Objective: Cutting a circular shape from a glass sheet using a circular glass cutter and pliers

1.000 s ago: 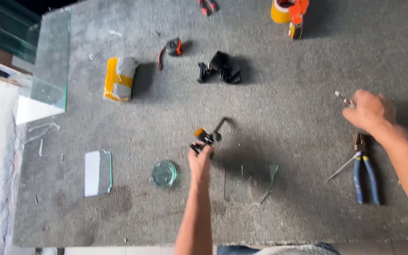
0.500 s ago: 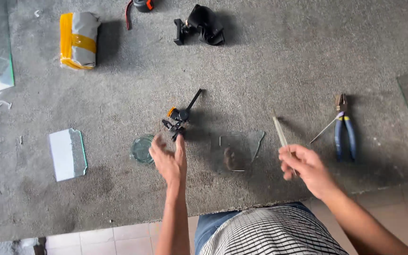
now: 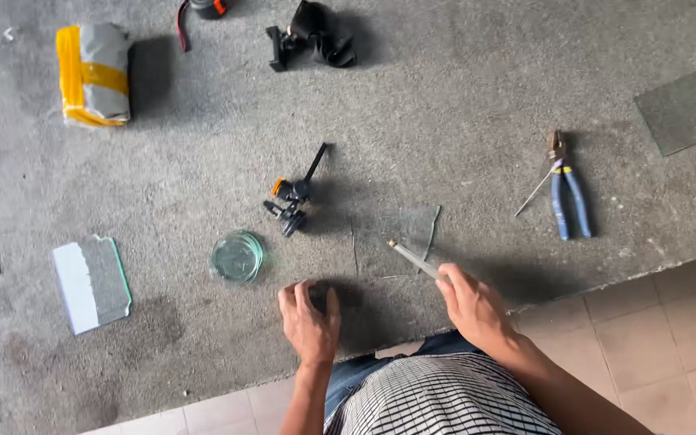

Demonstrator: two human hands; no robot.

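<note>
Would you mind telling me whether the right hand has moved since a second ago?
Yes. The right hand, holding a thin metal tool, came from beyond the blue pliers to the table's near edge, now on their other side.

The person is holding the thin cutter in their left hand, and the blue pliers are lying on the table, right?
Not quite. The head view shows the cutter in the right hand, not the left. The blue pliers do lie on the table.

Left hand (image 3: pixel 309 321) palm-down, fingers (image 3: pixel 287 300) curled; right hand (image 3: pixel 474 306) pinching (fingers closed round thin tool).
</note>
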